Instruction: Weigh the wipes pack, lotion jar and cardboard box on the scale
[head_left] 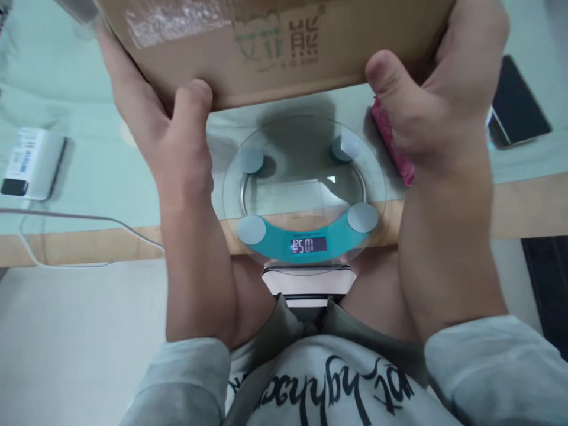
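Observation:
Both my hands hold a brown cardboard box (275, 47) in the air, close to the camera. My left hand (177, 136) grips its left near edge, thumb on the front face. My right hand (439, 100) grips the right near edge the same way. Below the box, a round glass scale (306, 189) with a teal band and a lit display lies at the table's front edge. The box is above the scale and does not touch it. The box's top runs out of view.
A pale green table top (89, 171) with a wooden front edge. A white device (31, 163) with a cable lies at the left. A dark phone (517, 103) lies at the right. A pink object (393, 145) shows beside my right hand.

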The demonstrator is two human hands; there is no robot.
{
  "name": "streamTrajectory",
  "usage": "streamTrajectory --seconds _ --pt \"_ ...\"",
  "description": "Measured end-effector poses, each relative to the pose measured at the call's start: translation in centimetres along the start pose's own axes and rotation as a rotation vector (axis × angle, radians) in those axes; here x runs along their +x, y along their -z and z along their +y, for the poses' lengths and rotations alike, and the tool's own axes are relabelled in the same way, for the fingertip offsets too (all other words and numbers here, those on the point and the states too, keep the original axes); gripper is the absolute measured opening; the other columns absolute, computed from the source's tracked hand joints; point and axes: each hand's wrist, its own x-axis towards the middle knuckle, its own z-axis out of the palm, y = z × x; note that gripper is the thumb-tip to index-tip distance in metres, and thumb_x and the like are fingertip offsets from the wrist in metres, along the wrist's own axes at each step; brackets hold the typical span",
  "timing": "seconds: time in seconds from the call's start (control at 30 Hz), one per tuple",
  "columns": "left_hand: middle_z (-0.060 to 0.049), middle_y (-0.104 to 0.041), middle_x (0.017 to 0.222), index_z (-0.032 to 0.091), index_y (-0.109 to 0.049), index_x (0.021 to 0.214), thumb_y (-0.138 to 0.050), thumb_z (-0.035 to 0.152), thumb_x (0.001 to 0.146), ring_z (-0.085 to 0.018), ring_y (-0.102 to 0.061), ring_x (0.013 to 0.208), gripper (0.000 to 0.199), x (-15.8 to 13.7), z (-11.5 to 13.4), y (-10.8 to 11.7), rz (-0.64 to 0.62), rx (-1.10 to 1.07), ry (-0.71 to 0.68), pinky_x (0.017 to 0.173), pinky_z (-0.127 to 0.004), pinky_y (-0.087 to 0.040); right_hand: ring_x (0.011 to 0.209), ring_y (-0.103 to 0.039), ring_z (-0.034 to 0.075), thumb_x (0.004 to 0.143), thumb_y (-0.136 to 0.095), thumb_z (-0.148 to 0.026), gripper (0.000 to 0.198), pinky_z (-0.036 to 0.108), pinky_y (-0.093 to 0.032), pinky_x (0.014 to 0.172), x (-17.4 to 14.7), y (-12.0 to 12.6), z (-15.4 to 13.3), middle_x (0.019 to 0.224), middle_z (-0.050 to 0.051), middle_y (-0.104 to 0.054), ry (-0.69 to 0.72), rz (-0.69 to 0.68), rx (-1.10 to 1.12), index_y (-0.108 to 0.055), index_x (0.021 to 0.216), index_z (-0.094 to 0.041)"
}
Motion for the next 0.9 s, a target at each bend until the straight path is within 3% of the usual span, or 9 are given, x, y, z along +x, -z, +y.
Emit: streamTrajectory --seconds 0.1,0.3,0.4,0.47,0.57,0.67,0.77,0.83,0.9 --pt "0.015 -0.055 0.169 0.016 -0.031 0.173 -0.042 0.009 0.116 0.006 -0.047 0.153 0.058 0.5 -0.4 -1.6 0.101 -0.19 -0.041 0.121 -0.001 -0.034 0.159 -0.057 0.013 0.11 -0.062 -0.042 0.079 0.018 -0.041 0.138 0.3 -1.2 1.6 0.167 0.016 -0.055 0.071 0.102 0.008 -0.038 0.165 0.008" --pt "0.019 -0.063 0.159 0.023 -0.046 0.165 -0.042 0.031 0.124 0.006 -0.052 0.146 0.042 1.0 -0.1 -1.5 0.065 -0.221 -0.058 0.105 -0.005 -0.039 0.164 -0.05 0.005 0.117 -0.044 -0.035 0.071 0.011 -0.038 0.138 0.7 -2.3 1.4 0.177 0.013 -0.045 -0.091 0.146 -0.086 -0.028 0.173 0.006" --pt "0.02 -0.061 0.161 0.025 -0.044 0.166 -0.037 0.033 0.125 0.007 -0.05 0.149 0.042 1.6 0.5 -1.6 0.016 -0.488 0.015 0.114 -0.002 -0.037 0.176 -0.033 0.005 0.116 -0.041 -0.054 0.085 0.012 -0.028 0.145 1.3 -3.5 3.2 0.185 0.013 -0.031 -0.225 0.208 -0.083 -0.021 0.174 0.004" --pt "0.017 -0.059 0.165 0.028 -0.05 0.16 -0.035 0.019 0.121 0.006 -0.049 0.155 0.043 2.4 0.4 -2.3 -0.031 -0.793 0.049 0.121 -0.004 -0.04 0.179 -0.03 0.013 0.109 -0.045 -0.074 0.1 0.022 -0.024 0.152 2.1 -4.7 6.2 0.186 0.015 -0.024 -0.08 0.243 0.087 -0.018 0.171 -0.001" --pt "0.013 -0.056 0.168 0.032 -0.064 0.139 -0.038 0.001 0.107 0.0 -0.049 0.162 0.051 3.5 -0.8 -3.9 -0.082 -1.236 0.115 0.126 -0.013 -0.049 0.171 -0.043 0.02 0.081 -0.053 -0.102 0.114 0.039 -0.036 0.153 3.3 -6.7 10.6 0.178 0.008 -0.036 0.154 0.322 0.378 -0.022 0.158 -0.024" --pt "0.015 -0.061 0.164 0.039 -0.073 0.124 -0.056 0.007 0.099 -0.007 -0.054 0.16 0.045 3.8 -2.1 -5.4 -0.108 -1.371 0.246 0.117 -0.019 -0.057 0.173 -0.041 0.019 0.09 -0.057 -0.079 0.091 0.042 -0.042 0.15 3.0 -7.1 11.3 0.18 0.003 -0.035 0.097 0.251 0.434 -0.025 0.159 -0.03" --pt "0.0 -0.077 0.136 0.032 -0.08 0.106 -0.068 0.011 0.091 -0.017 -0.074 0.127 0.028 2.9 -2.0 -5.6 -0.036 -1.312 0.238 0.091 -0.025 -0.061 0.16 -0.055 0.016 0.094 -0.059 -0.046 0.063 0.037 -0.054 0.137 1.4 -4.9 8.2 0.17 -0.001 -0.047 0.019 0.269 0.403 -0.041 0.152 -0.031" --pt "-0.006 -0.077 0.104 0.022 -0.079 0.092 -0.067 0.011 0.091 -0.018 -0.075 0.096 0.017 2.0 -1.2 -5.1 -0.001 -1.297 0.193 0.076 -0.026 -0.057 0.143 -0.063 0.013 0.092 -0.058 -0.031 0.046 0.034 -0.054 0.131 0.2 -2.5 5.6 0.147 -0.003 -0.058 -0.028 0.421 0.173 -0.054 0.138 -0.028" --pt "-0.004 -0.067 0.078 0.018 -0.073 0.079 -0.061 0.01 0.094 -0.015 -0.069 0.073 0.021 1.3 -0.4 -4.3 0.014 -1.291 0.208 0.067 -0.024 -0.052 0.143 -0.059 0.015 0.095 -0.059 -0.027 0.038 0.038 -0.045 0.139 -0.5 -0.1 3.6 0.139 -0.003 -0.06 -0.25 0.555 -0.218 -0.06 0.133 -0.028"
